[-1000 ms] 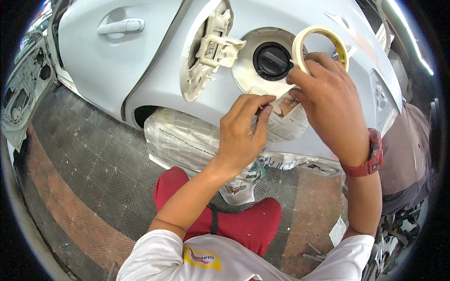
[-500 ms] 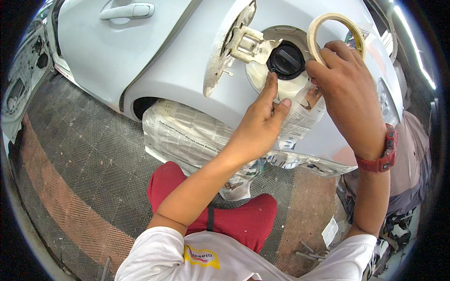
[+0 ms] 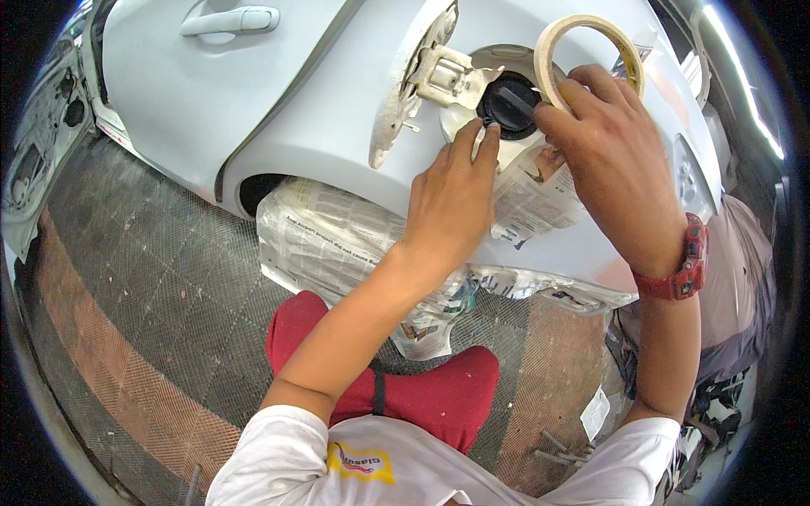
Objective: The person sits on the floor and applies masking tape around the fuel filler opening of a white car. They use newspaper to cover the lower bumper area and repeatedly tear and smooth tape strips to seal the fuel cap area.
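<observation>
My right hand [image 3: 612,156] grips a roll of masking tape [image 3: 547,52], which stands up above the knuckles. Its bent fingers are beside the black fuel cap [image 3: 509,103] in the recess of a pale car body. From the left, my left hand [image 3: 453,198] reaches up with fingers stretched out, their tips at the cap's lower edge; its thumb is hidden. A piece of newspaper [image 3: 536,202] hangs below the cap between my hands. To the left of the cap the fuel door [image 3: 405,101] stands swung out on its hinge [image 3: 451,78].
Newspaper and clear film [image 3: 329,228] cover the wheel below the fender. A car door with a handle [image 3: 232,21] is at upper left. Grey fabric [image 3: 717,287] lies at the right, with loose odds and ends [image 3: 717,422] below it. Ribbed tiles [image 3: 169,278] make up the floor.
My left hand has turned, its fingertips now bent over the cap's lower edge. My right hand and the tape roll have shifted slightly left. The newspaper piece has swung and spread left.
</observation>
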`<move>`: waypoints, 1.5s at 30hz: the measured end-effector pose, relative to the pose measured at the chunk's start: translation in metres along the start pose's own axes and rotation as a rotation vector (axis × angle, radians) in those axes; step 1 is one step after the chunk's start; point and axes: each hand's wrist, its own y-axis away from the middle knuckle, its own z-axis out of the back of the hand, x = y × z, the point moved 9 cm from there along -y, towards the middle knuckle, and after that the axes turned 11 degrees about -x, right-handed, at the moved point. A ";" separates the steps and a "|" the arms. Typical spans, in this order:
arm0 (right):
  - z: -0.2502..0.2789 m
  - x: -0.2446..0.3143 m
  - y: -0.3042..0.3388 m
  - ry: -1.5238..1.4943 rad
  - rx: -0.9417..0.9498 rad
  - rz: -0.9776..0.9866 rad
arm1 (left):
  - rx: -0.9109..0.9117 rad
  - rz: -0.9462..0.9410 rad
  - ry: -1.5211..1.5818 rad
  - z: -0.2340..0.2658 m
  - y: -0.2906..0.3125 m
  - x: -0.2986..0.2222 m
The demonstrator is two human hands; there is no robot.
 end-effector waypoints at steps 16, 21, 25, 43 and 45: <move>-0.005 0.003 -0.002 -0.036 -0.056 0.044 | 0.013 0.067 0.126 0.002 -0.027 0.017; -0.016 0.004 -0.007 -0.002 -0.032 0.100 | 0.057 0.307 0.307 0.017 -0.012 0.032; -0.017 0.008 -0.016 -0.002 -0.182 0.204 | -0.020 0.231 0.350 0.026 0.002 0.019; -0.068 0.011 -0.030 -0.018 -0.187 0.424 | -0.047 0.601 0.721 -0.044 0.044 -0.018; -0.074 0.010 -0.028 -0.045 -0.190 0.436 | -0.057 0.580 0.730 -0.042 0.045 -0.023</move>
